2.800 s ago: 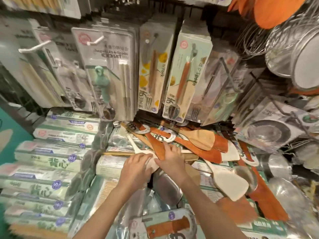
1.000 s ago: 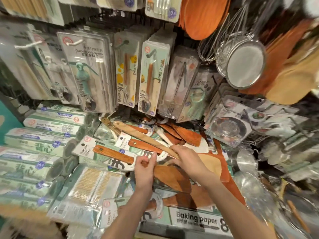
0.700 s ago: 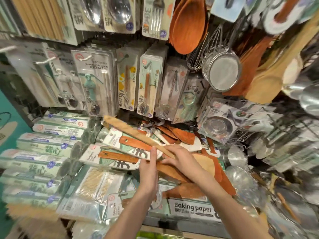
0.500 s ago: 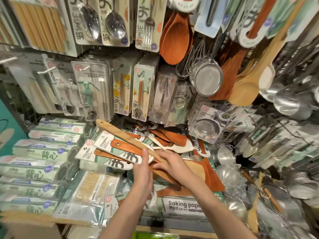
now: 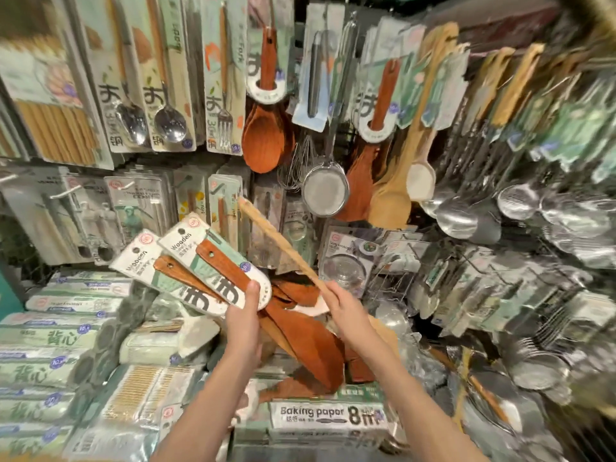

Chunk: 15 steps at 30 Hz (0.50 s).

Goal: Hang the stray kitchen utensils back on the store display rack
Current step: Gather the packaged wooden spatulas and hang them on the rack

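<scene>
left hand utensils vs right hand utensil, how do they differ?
The left hand holds two dark reddish wooden utensils with printed "Wooden" card sleeves; the right hand holds one pale wooden utensil with no card visible. The dark handles look broad and flat, the pale one long and slim. Both sets are raised, handles pointing up-left towards the rack.

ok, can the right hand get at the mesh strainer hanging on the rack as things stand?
Probably not yet: the right hand already grips the pale wooden utensil. The path up to the mesh strainer looks open, but the hand is occupied.
</scene>
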Motion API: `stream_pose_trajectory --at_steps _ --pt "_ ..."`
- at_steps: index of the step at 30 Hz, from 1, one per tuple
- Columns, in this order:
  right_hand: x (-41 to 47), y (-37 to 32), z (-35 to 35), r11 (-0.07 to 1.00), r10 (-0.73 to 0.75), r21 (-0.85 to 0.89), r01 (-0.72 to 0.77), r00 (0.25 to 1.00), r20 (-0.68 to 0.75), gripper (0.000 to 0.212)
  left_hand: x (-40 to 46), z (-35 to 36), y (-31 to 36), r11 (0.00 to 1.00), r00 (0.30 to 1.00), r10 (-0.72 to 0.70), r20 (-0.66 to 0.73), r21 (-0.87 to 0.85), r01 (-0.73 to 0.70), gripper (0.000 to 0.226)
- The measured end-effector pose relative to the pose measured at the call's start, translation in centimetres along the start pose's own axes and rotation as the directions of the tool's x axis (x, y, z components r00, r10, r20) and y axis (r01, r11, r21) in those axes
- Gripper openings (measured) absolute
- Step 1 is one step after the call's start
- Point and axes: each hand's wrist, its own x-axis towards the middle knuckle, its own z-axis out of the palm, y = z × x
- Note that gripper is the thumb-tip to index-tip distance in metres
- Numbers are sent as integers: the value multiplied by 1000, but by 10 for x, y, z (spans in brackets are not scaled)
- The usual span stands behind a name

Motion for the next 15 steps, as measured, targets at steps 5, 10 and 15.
stream_pose_trajectory --at_steps 5,10,15 --pt "-5 5 -67 970 -85 231 74 996 38 18 -28 62 5 990 992 120 22 72 -122 36" --pt "0 5 -136 914 -203 352 203 978 -39 17 -55 112 7 958 974 215 76 175 -225 25" --pt "6 -9 -191 844 -292 446 298 953 -86 18 -76 146 17 935 953 289 86 188 -300 23"
